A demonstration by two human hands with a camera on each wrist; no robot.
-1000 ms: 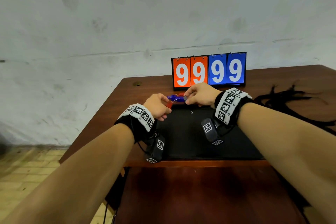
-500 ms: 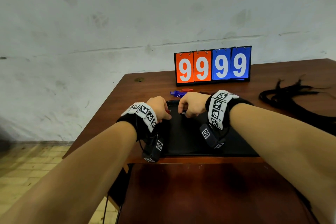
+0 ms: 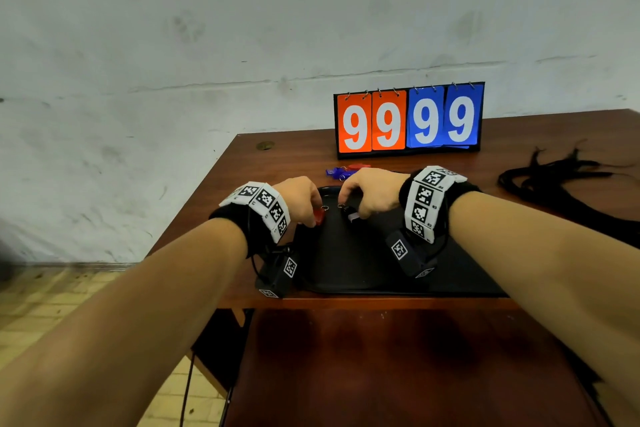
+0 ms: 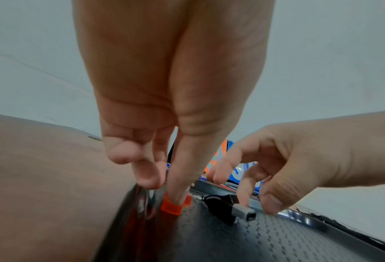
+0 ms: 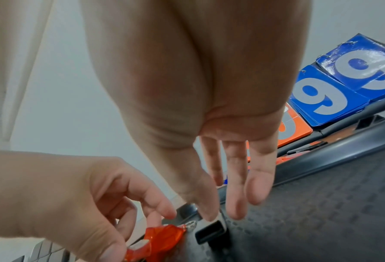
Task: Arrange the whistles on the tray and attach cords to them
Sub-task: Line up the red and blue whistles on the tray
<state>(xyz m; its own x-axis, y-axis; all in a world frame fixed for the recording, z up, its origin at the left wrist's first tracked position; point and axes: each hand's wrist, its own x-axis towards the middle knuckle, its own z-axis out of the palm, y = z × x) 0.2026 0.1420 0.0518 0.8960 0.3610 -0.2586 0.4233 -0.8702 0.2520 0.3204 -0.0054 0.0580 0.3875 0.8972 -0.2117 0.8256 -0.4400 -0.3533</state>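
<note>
My left hand [image 3: 316, 210] pinches a red whistle [image 3: 319, 216] between thumb and fingers at the far left corner of the black tray [image 3: 349, 263]. The left wrist view shows the red whistle [image 4: 173, 206] low on the tray mat. A black whistle [image 4: 222, 203] with a grey mouthpiece lies on the tray beside it. My right hand [image 3: 350, 209] hovers over it, and its nearly straight fingers [image 5: 236, 200] touch it. Each whistle carries a small metal ring. Blue and red whistles [image 3: 337, 172] lie on the table behind the tray. The black cords [image 3: 561, 180] lie at the right.
A flip scoreboard [image 3: 408, 120] reading 9999 stands at the back of the brown table [image 3: 284, 156]. The table's left edge is close to my left hand, with a tiled floor below. A lower dark surface sits in front of the tray.
Both hands drew back from the whistles behind the tray and came down onto the tray's far left corner, the left bringing a red whistle and the right a black one.
</note>
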